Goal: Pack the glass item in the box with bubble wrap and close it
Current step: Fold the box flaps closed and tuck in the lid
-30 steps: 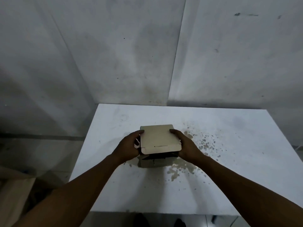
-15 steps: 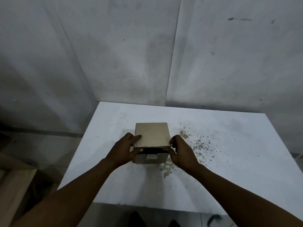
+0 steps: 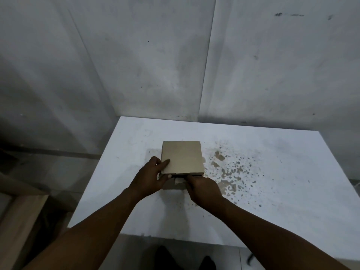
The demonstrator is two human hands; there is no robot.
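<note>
So there's a small brown cardboard box [image 3: 182,157] sitting on a white counter [image 3: 272,182], roughly in the middle and a bit toward the left. The lid is folded down flat over the top, but there's a thin dark gap along the near edge, so it's not fully tucked in yet. You can't see the glass item or any bubble wrap, whatever's inside is hidden by the lid.

The left hand [image 3: 150,177] is at the near left corner of the box, thumb lying on top of the lid and the fingers [image 3: 165,178] curled around under the lid's near edge, so it's pinching that corner. The right hand [image 3: 204,189] is at the near side, just right of the middle, with its fingers [image 3: 190,177] bent in toward the gap under the lid's front edge. They're touching the box front there, but the hand itself blocks the tips, so I honestly can't tell if they're gripping the tuck flap or just pushing on it.

Right of the box the counter has a patch of brownish stains [image 3: 228,172], the closest ones just beside the box's right side. Behind the counter is a grubby grey wall [image 3: 175,65] with a vertical seam. Down at the near edge, below the counter, a pair of dark shoes [image 3: 185,259] shows on the floor.
</note>
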